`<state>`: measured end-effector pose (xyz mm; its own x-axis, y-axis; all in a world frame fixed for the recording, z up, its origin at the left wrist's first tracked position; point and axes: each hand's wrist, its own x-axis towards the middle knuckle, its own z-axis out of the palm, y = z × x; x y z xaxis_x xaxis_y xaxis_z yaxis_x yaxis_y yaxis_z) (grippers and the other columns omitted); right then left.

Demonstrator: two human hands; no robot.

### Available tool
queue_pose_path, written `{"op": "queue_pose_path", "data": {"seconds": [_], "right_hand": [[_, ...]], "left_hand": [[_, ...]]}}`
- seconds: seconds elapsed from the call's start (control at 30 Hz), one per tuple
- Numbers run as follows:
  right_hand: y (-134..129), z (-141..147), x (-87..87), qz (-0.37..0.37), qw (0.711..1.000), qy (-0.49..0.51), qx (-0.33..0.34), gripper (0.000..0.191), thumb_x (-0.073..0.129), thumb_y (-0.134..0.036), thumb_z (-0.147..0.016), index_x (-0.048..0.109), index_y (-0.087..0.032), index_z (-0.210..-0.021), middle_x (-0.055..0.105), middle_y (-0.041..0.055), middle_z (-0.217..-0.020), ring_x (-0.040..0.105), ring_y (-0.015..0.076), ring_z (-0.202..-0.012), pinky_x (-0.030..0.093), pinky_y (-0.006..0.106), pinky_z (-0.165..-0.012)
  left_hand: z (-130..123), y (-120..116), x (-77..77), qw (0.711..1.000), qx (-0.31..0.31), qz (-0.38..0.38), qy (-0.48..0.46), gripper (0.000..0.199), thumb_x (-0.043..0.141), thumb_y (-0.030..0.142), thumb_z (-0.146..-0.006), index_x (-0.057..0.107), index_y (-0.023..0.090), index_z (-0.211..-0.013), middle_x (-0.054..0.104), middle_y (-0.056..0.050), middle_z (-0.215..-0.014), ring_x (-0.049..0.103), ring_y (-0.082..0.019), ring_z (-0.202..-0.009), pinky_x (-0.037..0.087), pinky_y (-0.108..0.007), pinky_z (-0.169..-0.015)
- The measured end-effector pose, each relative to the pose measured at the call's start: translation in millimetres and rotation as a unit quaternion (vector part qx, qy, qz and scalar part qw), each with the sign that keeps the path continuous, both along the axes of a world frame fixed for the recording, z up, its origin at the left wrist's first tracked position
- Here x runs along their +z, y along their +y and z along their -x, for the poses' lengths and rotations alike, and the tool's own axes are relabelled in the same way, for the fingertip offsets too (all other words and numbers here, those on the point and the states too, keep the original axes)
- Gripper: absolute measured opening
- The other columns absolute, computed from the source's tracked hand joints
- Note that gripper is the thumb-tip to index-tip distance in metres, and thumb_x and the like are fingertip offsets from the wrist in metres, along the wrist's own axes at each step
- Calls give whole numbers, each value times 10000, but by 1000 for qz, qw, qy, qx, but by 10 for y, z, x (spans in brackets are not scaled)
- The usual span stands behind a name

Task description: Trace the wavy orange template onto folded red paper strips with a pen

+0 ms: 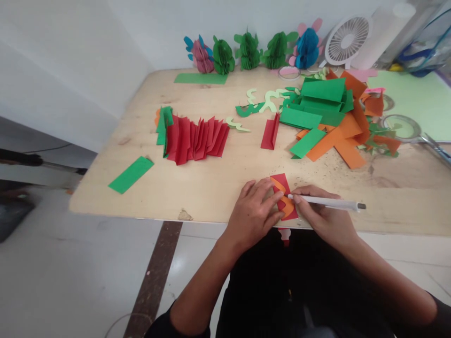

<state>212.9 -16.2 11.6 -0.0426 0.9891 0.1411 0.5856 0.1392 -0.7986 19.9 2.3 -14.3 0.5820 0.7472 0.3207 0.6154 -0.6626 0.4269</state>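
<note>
Near the table's front edge lies a red paper piece (281, 178) with a curvy orange cut-out (288, 206) on top of it. The spread fingers of my left hand (252, 211) press the orange cut-out and the red paper down from the left. My right hand (326, 213) pinches a white pen (329, 202), its tip touching the papers at the cut-out's right edge. A folded red paper (269, 134) lies just beyond, and a row of folded red papers (195, 138) stands to the left.
Green strips (322, 101) and orange strips (347, 136) are piled at the right, near scissors (435, 148) and tape rolls. Paper figures (248, 51) and a white fan (348, 41) line the wall. A green strip (131, 174) lies at the left.
</note>
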Motion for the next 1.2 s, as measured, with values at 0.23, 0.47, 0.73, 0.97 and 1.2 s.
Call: {"op": "queue_pose_path", "data": {"seconds": [0.23, 0.47, 0.73, 0.97, 1.2], "right_hand": [[10, -29, 29, 16, 999, 35, -24, 184, 587, -362, -874, 686, -212, -835, 737, 42, -831, 678, 169, -729, 532, 269, -615], [11, -9, -12, 9, 1000, 26, -13, 154, 607, -342, -859, 683, -208, -860, 734, 40, -831, 669, 154, -708, 534, 275, -632], [14, -7, -15, 7, 1000, 11, 5, 157, 581, -337, -878, 678, -214, -889, 736, 49, -863, 685, 170, -764, 541, 299, -675], [14, -7, -6, 4, 1000, 10, -4, 162, 583, -352, -877, 670, -216, -866, 732, 46, -835, 676, 165, -714, 533, 288, -627], [18, -7, 11, -2, 1000, -3, 8, 162, 571, -340, -884, 675, -217, -869, 738, 48, -851, 685, 174, -763, 538, 305, -675]], "left_hand": [[1, -4, 0, 1000, 2, 2, 3, 322, 530, 340, -939, 618, 152, -1186, 590, -164, -1261, 491, -289, -1286, 390, -514, -1074], [1, -1, 3, 1000, 2, -6, -4, 319, 516, 341, -947, 619, 153, -1183, 592, -159, -1255, 493, -290, -1284, 396, -509, -1069], [2, -4, 0, 1000, 2, -7, -2, 319, 510, 339, -948, 620, 148, -1178, 594, -166, -1252, 500, -297, -1276, 400, -518, -1063], [2, -4, 1, 1000, 2, -5, -4, 323, 515, 339, -944, 617, 153, -1188, 593, -164, -1254, 498, -294, -1279, 398, -514, -1066], [-2, 3, 9, 1000, 2, -3, -5, 323, 520, 346, -941, 620, 152, -1180, 593, -166, -1252, 502, -298, -1275, 407, -515, -1055]]}}
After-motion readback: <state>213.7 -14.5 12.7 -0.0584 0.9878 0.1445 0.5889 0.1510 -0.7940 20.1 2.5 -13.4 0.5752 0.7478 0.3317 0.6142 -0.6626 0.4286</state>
